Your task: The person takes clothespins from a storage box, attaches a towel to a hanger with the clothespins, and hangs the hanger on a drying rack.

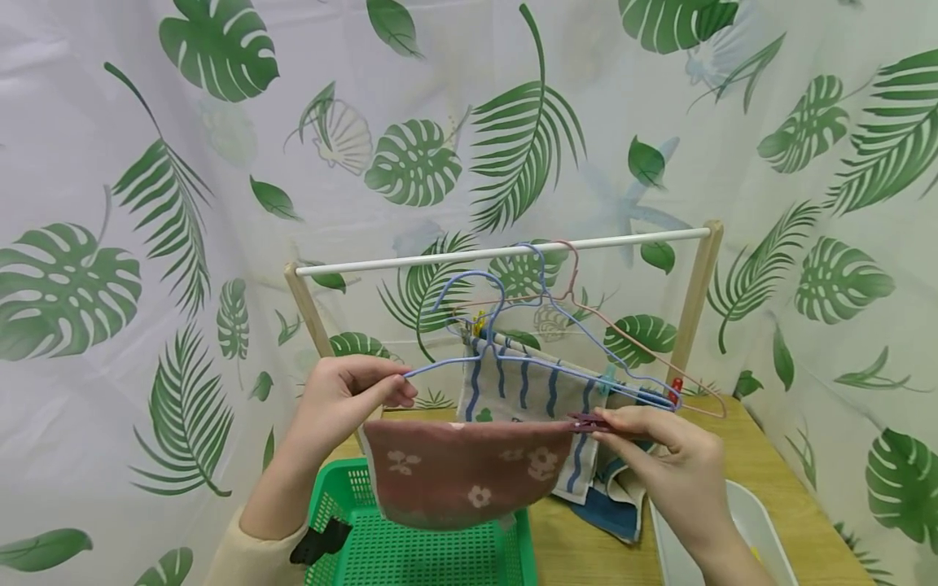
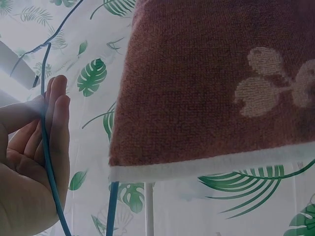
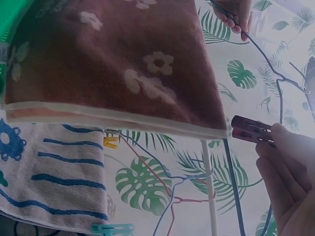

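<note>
My left hand (image 1: 340, 403) pinches one shoulder of a blue wire clothes hanger (image 1: 490, 338) between thumb and fingers. A reddish-brown towel (image 1: 469, 464) with pale flowers hangs folded over the hanger's bottom bar, its white-edged border showing in the left wrist view. My right hand (image 1: 670, 452) pinches a dark red clothespin (image 3: 251, 130) by its handle end. The clothespin's tip is right at the towel's upper right corner, beside the hanger bar; the right wrist view shows a small gap between them.
Behind stands a drying rack with a white rod (image 1: 440, 259) and wooden posts (image 1: 694, 309). From it hang another blue hanger and a pink hanger (image 1: 623, 330), with a blue-striped towel (image 1: 528, 387) clipped by clothespins. Below are a green basket (image 1: 531, 545) and white tray (image 1: 765, 525).
</note>
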